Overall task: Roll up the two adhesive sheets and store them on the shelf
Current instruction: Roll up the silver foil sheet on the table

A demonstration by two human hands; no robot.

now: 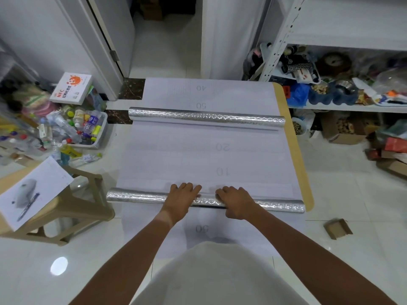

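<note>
- Head view shows two adhesive sheets laid lengthwise on the tiled floor [330, 168], backing paper up, printed with scale numbers.
- Near roll [136, 197]: a silver embossed tube lying crosswise at the near end of the near sheet [209, 159]. It spans the full sheet width, so the winding stays square to the edges.
- Left hand [181, 198]: laid over the near roll just left of its middle, fingers curved forward over the tube onto the flat backing. It presses and cups the roll; no pinch grip is visible.
- Right hand [236, 202]: laid over the same roll just right of its middle, fingers curled over the top, in the same pressing hold.
- Both hands sit close together at the centre. Judgement: this pushes the tube evenly forward, but the free ends may wind loosely or skew.
- Far roll [207, 117]: a second silver tube lying crosswise at the far end of the near sheet, with the far sheet [209, 93] flat beyond it. Neither hand touches it.
- Tan strip [293, 150]: runs along the right edge of the sheets.
- Shelf [330, 104]: stands at the far right of the floor, already crowded with items. Neither roll is stored yet.
- Judgement: rolling of the near sheet is in an early stage.
</note>
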